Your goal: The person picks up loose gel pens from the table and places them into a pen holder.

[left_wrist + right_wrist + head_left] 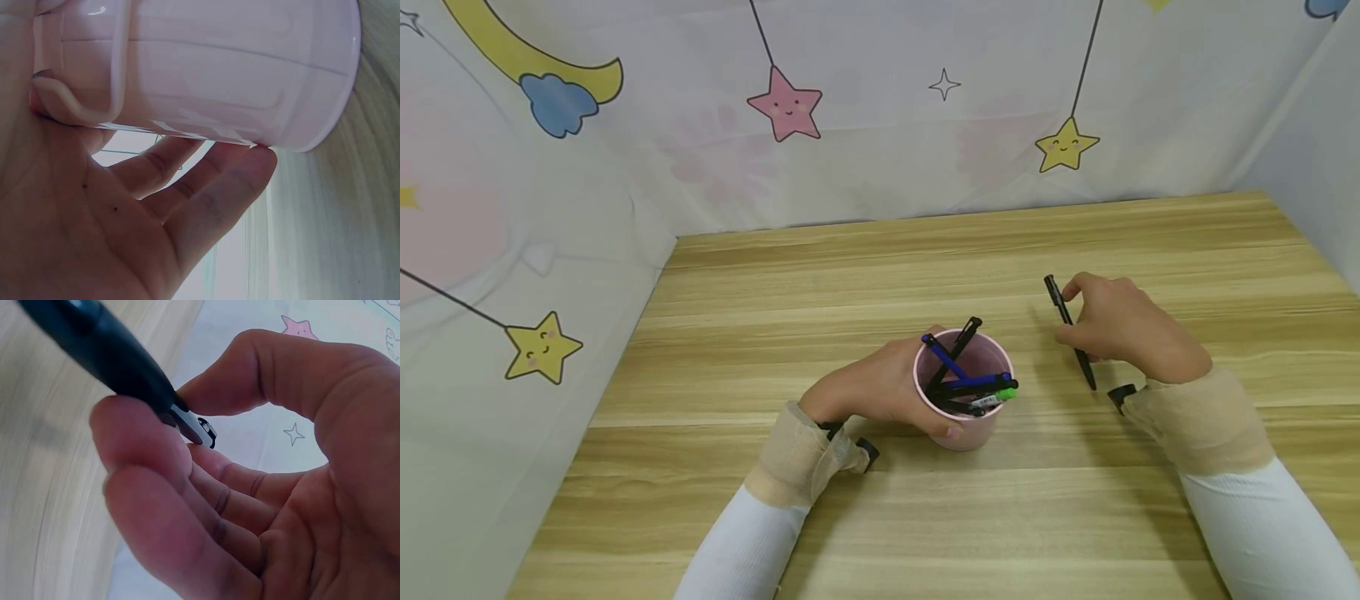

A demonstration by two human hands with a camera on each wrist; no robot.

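Observation:
My left hand point(880, 383) holds a pink cup point(973, 435) upright on the table, thumb on the near side. In the left wrist view the fingers curve round the cup's wall point(219, 69), which has a looped handle point(117, 69). Inside lean several pens, among them a blue pen point(946, 357), a black pen point(964, 336) and one with a green end point(1006, 394). To the right of the cup, my right hand point(1123, 321) pinches a black pen point(1057, 298) between thumb and fingers. This pen slants, its pointed end toward me; whether it touches the table I cannot tell.
The wood-grained table point(760, 317) meets a pale curtain point(865, 167) printed with stars and a moon at the back and left. A pale wall point(1307, 150) borders the right side. Small black cameras point(867, 454) stick out from the beige wraps on both wrists.

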